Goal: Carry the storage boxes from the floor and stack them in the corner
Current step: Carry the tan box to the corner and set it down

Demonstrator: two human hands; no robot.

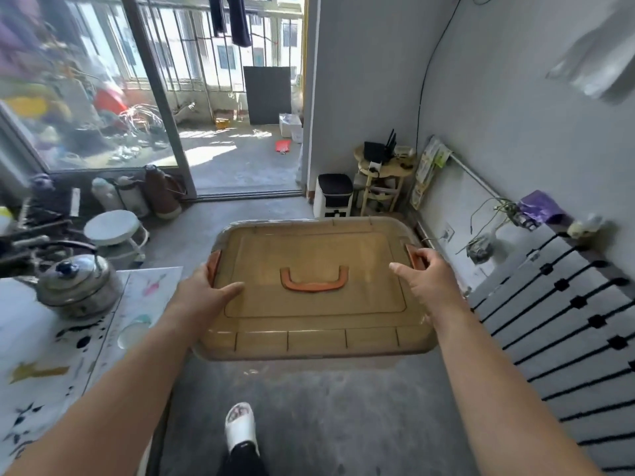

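Note:
I hold a translucent brown storage box [311, 324] off the floor in front of me, its lid up, with an orange handle lying flat in the lid's middle. My left hand [204, 292] grips the box's left side at the orange latch, thumb lying on the lid. My right hand [427, 276] grips the right side at the other orange latch, thumb on the lid. The box's underside and walls are hidden from view.
A table [51, 355] with a patterned cloth and a steel kettle [77, 281] is at left. A white stool [115, 231] and flasks stand beyond it. A striped bed [567, 338] lies right. A bin [334, 195] and small shelf [381, 182] stand in the far corner by the balcony door.

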